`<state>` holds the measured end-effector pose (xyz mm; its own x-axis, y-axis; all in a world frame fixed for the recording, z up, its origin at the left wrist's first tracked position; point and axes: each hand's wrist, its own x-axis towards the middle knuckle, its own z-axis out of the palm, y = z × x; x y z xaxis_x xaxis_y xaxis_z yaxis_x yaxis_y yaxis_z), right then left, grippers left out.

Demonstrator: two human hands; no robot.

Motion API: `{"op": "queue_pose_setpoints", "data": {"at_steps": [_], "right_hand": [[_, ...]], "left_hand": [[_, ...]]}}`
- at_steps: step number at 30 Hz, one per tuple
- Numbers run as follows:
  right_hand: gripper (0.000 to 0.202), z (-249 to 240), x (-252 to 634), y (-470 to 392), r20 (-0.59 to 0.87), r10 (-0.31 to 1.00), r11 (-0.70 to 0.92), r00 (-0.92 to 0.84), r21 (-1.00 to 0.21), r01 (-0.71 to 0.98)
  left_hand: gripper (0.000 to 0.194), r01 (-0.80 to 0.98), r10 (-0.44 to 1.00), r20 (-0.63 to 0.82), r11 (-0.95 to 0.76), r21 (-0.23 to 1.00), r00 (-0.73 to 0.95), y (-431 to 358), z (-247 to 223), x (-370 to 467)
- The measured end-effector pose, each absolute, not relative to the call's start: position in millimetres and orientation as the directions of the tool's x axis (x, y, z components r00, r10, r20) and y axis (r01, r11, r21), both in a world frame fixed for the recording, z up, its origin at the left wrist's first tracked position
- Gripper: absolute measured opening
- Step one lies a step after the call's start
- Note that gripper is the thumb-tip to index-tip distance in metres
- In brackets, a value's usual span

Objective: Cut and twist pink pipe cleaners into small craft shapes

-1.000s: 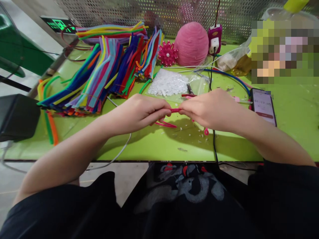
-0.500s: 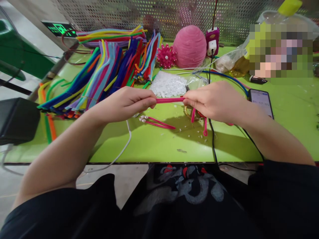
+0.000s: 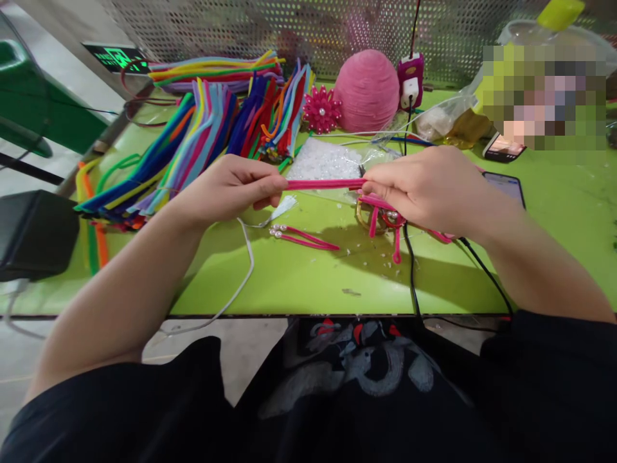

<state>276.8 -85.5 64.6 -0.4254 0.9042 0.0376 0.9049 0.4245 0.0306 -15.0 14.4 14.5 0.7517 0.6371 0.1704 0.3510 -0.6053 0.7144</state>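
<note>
A pink pipe cleaner (image 3: 325, 184) is stretched level between my hands above the green table (image 3: 308, 283). My left hand (image 3: 243, 190) pinches one end between thumb and fingers. At the other end, my right hand (image 3: 409, 186) is closed on it, its far fingers hidden. Below lies a folded pink pipe cleaner with pearl beads (image 3: 308, 238). Under my right hand are more pink pieces (image 3: 396, 247) and a pair of scissors (image 3: 360, 212), partly covered. Behind the stretched strand rests a clear bag of small white pieces (image 3: 325, 159).
Bundles of coloured pipe cleaners (image 3: 193, 141) lie at the left. At the back are a pink flower (image 3: 322, 110), a pink ball (image 3: 367, 90) and a purple power socket (image 3: 411, 77). A phone (image 3: 504, 186) sits at the right; a black cable (image 3: 412, 270) crosses the front edge.
My left hand has moved left and slightly up, my right hand slightly right and up. A longer stretch of the pink pipe cleaner shows between them, and a white tassel below is uncovered.
</note>
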Motion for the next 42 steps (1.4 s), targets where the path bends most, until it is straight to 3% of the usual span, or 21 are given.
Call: {"op": "queue_pose_setpoints", "data": {"at_steps": [4,9,14,17,24,33,38,42], "right_hand": [[0.030,64.1,277.4,-84.5,0.031,0.911,0.410,-0.411,0.046,0.911],[0.033,62.1,280.3,-81.2,0.056,0.905,0.417,-0.421,0.069,0.906],[0.037,60.1,288.4,-75.5,0.040,0.888,0.459,-0.458,-0.040,0.887],[0.039,60.3,295.3,-71.6,0.055,0.890,0.455,-0.452,-0.104,0.884],[0.043,65.4,303.9,-66.2,0.062,0.925,0.377,-0.375,-0.266,0.887],[0.046,57.8,311.5,-56.2,0.053,0.936,0.341,-0.347,-0.371,0.864],[0.034,57.6,320.5,-54.9,-0.085,0.936,0.269,-0.340,-0.450,0.852],[0.029,58.6,311.9,-60.3,-0.099,0.920,0.282,-0.378,-0.501,0.818]], "left_hand": [[0.061,0.356,0.666,0.136,-0.547,0.757,0.733,14.4,13.0,-16.1],[0.052,0.367,0.615,0.096,-0.580,0.727,0.783,11.7,16.7,-18.5],[0.041,0.286,0.505,0.149,-0.681,0.675,0.850,20.2,18.3,-25.3],[0.044,0.284,0.490,0.193,-0.735,0.616,0.850,23.7,18.3,-27.2],[0.057,0.384,0.552,0.243,-0.775,0.502,0.797,24.2,19.6,-30.3],[0.061,0.458,0.632,0.197,-0.710,0.534,0.750,36.3,8.2,-33.2],[0.056,0.529,0.608,0.130,-0.761,0.376,0.783,51.5,2.4,-41.4],[0.057,0.511,0.532,0.258,-0.847,0.149,0.806,37.2,15.7,-14.9]]}}
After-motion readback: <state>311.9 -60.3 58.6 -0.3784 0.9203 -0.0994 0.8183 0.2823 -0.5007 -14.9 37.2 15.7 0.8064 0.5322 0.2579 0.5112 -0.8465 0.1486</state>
